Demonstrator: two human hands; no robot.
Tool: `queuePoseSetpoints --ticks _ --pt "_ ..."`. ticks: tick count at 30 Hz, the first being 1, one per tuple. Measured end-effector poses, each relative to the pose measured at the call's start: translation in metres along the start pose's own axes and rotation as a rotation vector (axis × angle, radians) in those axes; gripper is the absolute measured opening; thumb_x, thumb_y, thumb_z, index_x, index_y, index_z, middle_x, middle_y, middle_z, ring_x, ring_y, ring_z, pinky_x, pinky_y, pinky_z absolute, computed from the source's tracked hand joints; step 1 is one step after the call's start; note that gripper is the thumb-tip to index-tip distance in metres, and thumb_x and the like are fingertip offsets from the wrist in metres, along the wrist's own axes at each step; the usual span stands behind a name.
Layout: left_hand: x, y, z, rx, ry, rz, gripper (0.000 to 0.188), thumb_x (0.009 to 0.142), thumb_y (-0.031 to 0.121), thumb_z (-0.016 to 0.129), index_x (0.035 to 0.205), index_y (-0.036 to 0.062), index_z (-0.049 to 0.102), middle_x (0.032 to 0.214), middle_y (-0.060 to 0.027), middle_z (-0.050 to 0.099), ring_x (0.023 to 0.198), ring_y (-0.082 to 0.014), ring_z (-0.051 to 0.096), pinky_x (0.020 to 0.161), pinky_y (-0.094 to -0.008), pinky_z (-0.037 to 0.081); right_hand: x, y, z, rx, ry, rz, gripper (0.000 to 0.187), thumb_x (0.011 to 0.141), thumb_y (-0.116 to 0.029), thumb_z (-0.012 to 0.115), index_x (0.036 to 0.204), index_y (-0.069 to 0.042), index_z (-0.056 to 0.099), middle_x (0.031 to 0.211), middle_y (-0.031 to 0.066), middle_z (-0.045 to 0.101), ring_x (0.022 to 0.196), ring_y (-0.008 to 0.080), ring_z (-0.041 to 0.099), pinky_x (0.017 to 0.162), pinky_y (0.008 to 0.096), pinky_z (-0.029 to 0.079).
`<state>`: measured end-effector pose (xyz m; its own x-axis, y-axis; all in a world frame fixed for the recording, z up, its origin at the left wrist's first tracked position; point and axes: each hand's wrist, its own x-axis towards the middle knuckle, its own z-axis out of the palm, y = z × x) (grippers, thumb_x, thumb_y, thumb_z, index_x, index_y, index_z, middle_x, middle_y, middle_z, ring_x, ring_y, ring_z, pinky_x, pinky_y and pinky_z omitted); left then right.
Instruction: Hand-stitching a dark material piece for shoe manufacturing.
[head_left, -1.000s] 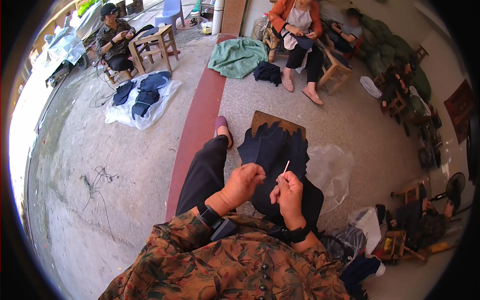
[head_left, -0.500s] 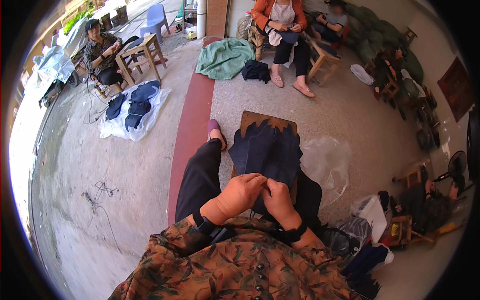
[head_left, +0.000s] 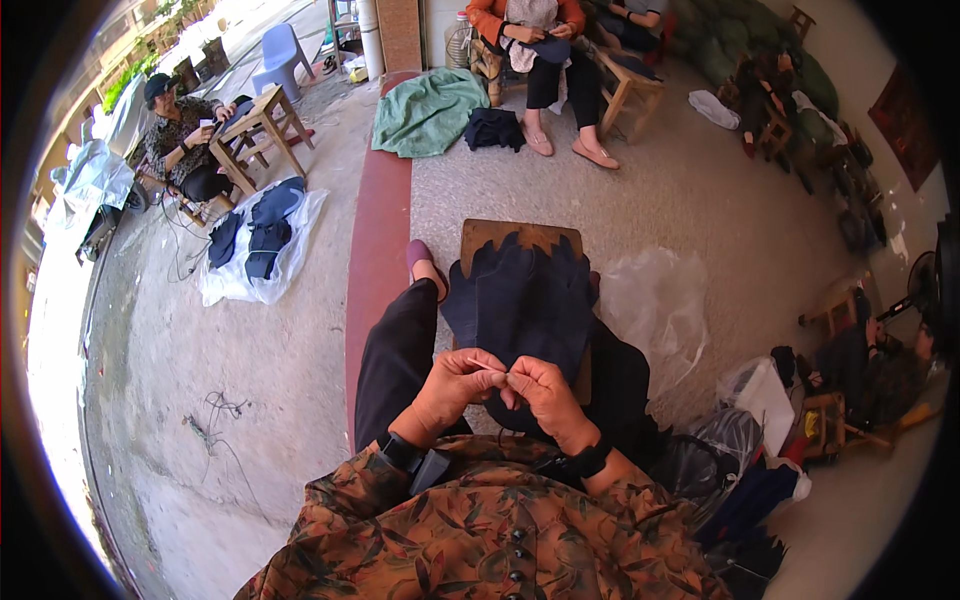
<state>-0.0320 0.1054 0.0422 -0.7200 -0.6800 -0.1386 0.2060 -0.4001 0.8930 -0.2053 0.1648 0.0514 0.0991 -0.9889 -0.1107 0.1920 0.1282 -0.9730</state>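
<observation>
Pieces of dark navy cloth point(head_left: 520, 305) with jagged, finger-like far edges lie spread on a wooden stool point(head_left: 525, 232) in front of me, between my knees. Over the cloth's near edge, my two hands meet fingertip to fingertip. My left hand point(head_left: 450, 390) is closed in a pinch, and a thin pale sliver point(head_left: 480, 366), needle-like, shows along its fingers. My right hand point(head_left: 550, 398) also pinches, thumb against forefinger, close to the left fingertips. Whatever lies between the right fingers is too small to make out.
Clear plastic sheeting point(head_left: 655, 315) lies right of the stool. Bags and dark cloth point(head_left: 745, 495) sit at my lower right. Seated people work beyond, near a green cloth point(head_left: 430, 110) and another wooden stool point(head_left: 262, 135). Tangled cord point(head_left: 215, 415) is on the left floor.
My left hand has turned and drawn slightly left and down, so the pale sliver now shows. The right hand stays pinched near it. The whole view has shifted a little.
</observation>
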Motion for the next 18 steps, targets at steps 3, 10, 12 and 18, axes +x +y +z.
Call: queuePoseSetpoints --ticks 3,10,12,18 --pt "0.008 -0.02 0.004 -0.334 0.108 0.025 0.009 0.089 0.011 0.064 0.089 0.0016 0.065 0.088 -0.0058 0.065 0.071 -0.0148 0.06 0.066 -0.0265 0.05 0.004 0.002 0.0 0.134 0.016 0.049 0.022 0.095 -0.017 0.056 0.077 -0.003 0.055 0.066 0.0002 0.057 0.059 0.0075 0.05 0.056 0.0209 0.042" --pt "0.018 0.003 0.006 -0.227 0.297 0.224 0.018 0.099 0.022 0.048 0.093 0.0055 0.053 0.089 -0.0087 0.063 0.068 -0.0162 0.064 0.057 -0.0238 0.052 0.018 -0.008 -0.028 -0.459 0.444 -0.254 0.019 0.091 -0.015 0.061 0.079 -0.002 0.056 0.065 -0.0015 0.053 0.06 0.0042 0.045 0.052 0.0226 0.037" --pt "0.019 0.011 -0.003 -0.15 0.246 0.266 0.018 0.099 0.022 0.048 0.096 0.0052 0.054 0.081 -0.007 0.061 0.059 -0.0127 0.059 0.053 -0.0222 0.049 0.023 -0.009 -0.049 -0.44 0.46 -0.344 0.006 0.084 -0.002 0.063 0.083 0.0 0.057 0.07 0.0047 0.053 0.061 0.0101 0.049 0.056 0.0255 0.042" --pt "0.02 0.021 -0.009 0.3 0.223 0.194 0.016 0.098 0.017 0.05 0.101 0.0028 0.056 0.072 0.0006 0.051 0.056 -0.0073 0.047 0.051 -0.0209 0.041 0.043 -0.014 -0.052 -0.755 0.245 -0.507 0.017 0.072 0.007 0.063 0.087 0.001 0.06 0.092 0.0129 0.058 0.084 0.0272 0.059 0.077 0.0331 0.049"
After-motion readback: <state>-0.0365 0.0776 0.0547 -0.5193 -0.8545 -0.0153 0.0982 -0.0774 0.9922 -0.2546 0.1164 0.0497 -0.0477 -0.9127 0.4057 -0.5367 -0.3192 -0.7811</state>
